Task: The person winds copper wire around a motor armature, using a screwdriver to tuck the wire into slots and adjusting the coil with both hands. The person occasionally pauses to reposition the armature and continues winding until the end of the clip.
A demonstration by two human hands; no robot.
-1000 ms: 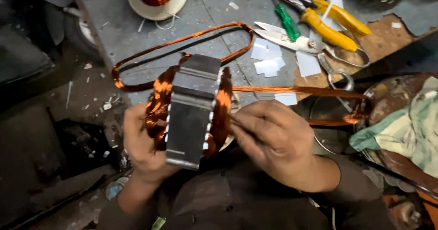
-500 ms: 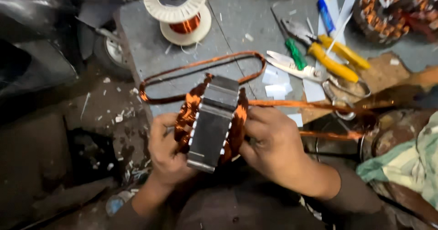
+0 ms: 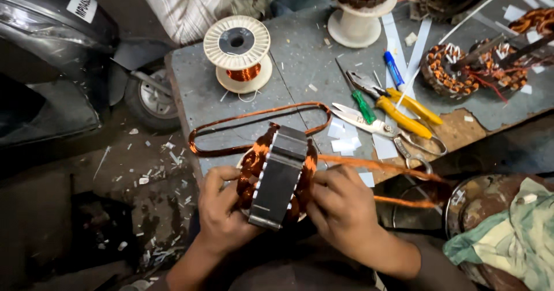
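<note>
A grey laminated stator core (image 3: 278, 175) with copper windings bulging at both sides stands on edge at the near end of the grey bench (image 3: 300, 60). My left hand (image 3: 222, 213) grips its left side. My right hand (image 3: 343, 207) presses against its right side, fingers on the copper winding. A long loop of copper wire coil (image 3: 254, 123) lies flat on the bench just beyond the core. Another copper coil strand (image 3: 392, 181) runs rightward from the core past my right hand.
A white spool of copper wire (image 3: 237, 51) stands at the bench's far left. Scissors (image 3: 381, 130), yellow-handled pliers (image 3: 404, 106), a green screwdriver (image 3: 362, 103) and paper slips lie to the right. Wound stators (image 3: 461, 68) sit far right. A scooter (image 3: 63, 54) and a seated person (image 3: 202, 2) are beyond.
The view has tilted down the bench, so the core and both hands sit lower and more of the far bench shows. Both hands keep their hold on the core.
</note>
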